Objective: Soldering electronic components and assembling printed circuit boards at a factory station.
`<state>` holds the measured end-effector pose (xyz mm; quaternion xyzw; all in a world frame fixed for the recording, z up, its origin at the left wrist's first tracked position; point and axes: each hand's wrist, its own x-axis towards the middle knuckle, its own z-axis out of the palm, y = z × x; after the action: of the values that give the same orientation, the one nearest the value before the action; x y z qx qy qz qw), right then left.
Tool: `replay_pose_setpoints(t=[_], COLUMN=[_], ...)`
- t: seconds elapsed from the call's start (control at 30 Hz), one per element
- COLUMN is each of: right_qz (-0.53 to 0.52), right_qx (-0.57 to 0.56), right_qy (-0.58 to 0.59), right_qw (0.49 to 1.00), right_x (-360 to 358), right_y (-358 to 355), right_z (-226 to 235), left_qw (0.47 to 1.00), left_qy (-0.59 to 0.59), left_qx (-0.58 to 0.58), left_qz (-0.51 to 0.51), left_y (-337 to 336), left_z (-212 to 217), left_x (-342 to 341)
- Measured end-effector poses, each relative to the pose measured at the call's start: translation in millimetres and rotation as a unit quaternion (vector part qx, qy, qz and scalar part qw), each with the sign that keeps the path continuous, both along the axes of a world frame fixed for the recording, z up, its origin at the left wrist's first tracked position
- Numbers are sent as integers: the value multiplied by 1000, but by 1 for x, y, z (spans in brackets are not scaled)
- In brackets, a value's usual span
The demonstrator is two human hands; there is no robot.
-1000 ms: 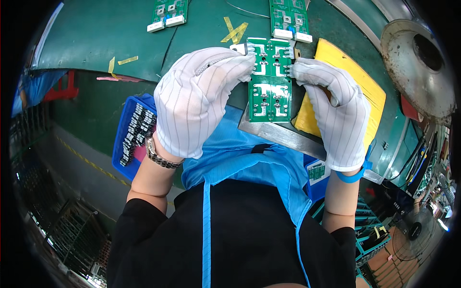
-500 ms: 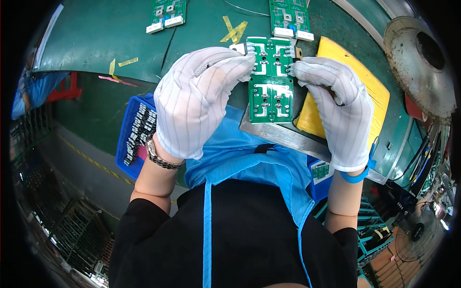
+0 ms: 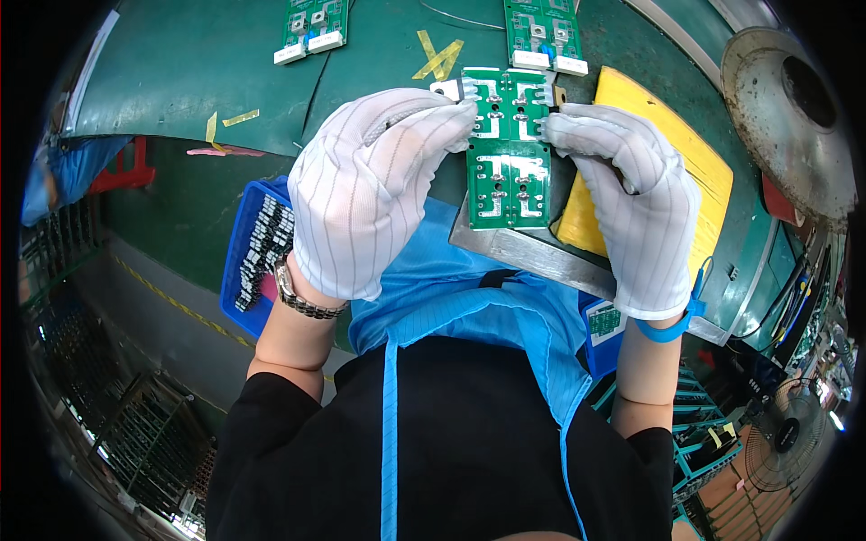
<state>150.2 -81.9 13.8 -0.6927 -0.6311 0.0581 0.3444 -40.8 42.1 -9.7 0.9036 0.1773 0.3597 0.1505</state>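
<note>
Between my two gloved hands is a green circuit board (image 3: 510, 149), its soldered side with silvery joints facing up. Its near end lies over a grey metal block (image 3: 541, 256). My left hand (image 3: 361, 198) is closed at the board's upper left edge, where pale leads and a light tab of a part stick out. At the upper right edge, beside a brownish metal tab (image 3: 559, 95), the fingers of my right hand (image 3: 645, 198) are pinched on the board's side. Both hands wear white striped gloves; their fingertips partly hide the parts there.
Two more circuit boards (image 3: 311, 25) with white blocks lie at the table's far side. A yellow pad (image 3: 708, 185) lies right, under my right hand. A blue bin (image 3: 233, 284) of small parts stands left. A worn metal hood (image 3: 749, 99) is at far right.
My right fingers have shifted slightly left and up against the board's edge. My left hand and the board have hardly moved.
</note>
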Motion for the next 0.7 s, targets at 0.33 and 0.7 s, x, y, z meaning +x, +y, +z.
replay_pose_setpoints(t=[0.33, 0.7], right_qz=[-6, -114], right_qx=[7, 126], right_qy=[-26, -7], right_qw=[1000, 985], right_x=[0, -1], right_y=[-3, -77], right_z=[0, 45], left_qw=[1000, 998], left_qy=[20, 43], left_qx=[0, 36], left_qz=[3, 0], left_y=[-4, -3], left_z=[6, 11], left_x=[2, 1])
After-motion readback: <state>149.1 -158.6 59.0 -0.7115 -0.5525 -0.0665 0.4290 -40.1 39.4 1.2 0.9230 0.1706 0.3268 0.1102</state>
